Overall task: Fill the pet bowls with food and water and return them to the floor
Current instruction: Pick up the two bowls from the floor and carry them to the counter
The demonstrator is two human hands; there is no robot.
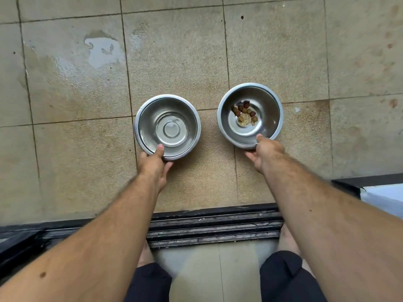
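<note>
Tan floor tiles (174, 62), stained and wet in one patch (102, 53), carry two steel bowls set side by side, near but apart. At left, the water bowl (150, 118) holds clear water; the left hand (156, 165) pinches its near rim, thumb on top and fingers curled beneath. At right, the food bowl (266, 110) holds a few kibble pieces (244, 111); the right hand (265, 153) grips its near rim likewise. A dark door track (216, 225) crosses below the arms.

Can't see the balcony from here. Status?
Left hand grips water bowl. Right hand grips food bowl. Nothing in the way.
</note>
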